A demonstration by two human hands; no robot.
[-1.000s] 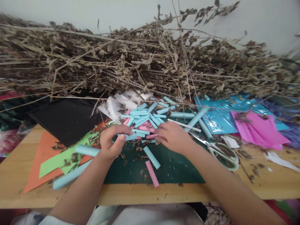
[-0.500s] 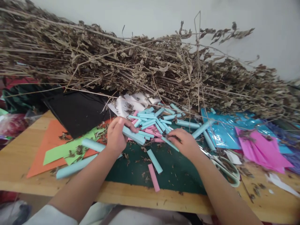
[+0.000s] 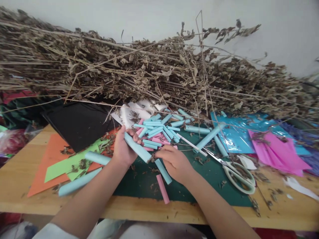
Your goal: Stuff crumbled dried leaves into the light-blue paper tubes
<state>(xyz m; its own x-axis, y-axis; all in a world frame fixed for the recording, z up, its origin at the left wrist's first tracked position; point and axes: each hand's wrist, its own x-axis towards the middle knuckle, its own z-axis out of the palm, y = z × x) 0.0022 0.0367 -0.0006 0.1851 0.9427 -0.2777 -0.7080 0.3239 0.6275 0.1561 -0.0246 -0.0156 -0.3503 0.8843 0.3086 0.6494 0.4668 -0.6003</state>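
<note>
My left hand grips a light blue rolled paper tube that slants down to the right. My right hand is closed at the tube's lower end, fingers pinched there; what it pinches is too small to tell. Both hands hover over a dark green cutting mat. Just behind them lies a heap of short blue and pink paper rolls. A blue roll and a pink roll lie on the mat below my right hand.
A big pile of dried leafy branches fills the back of the wooden table. Scissors lie right of the mat. Black, orange and green sheets lie left; blue and pink sheets right.
My left hand has lifted the blue tube and tilted it. My right hand has come back from the heap toward me and closed in on the tube's lower end.
</note>
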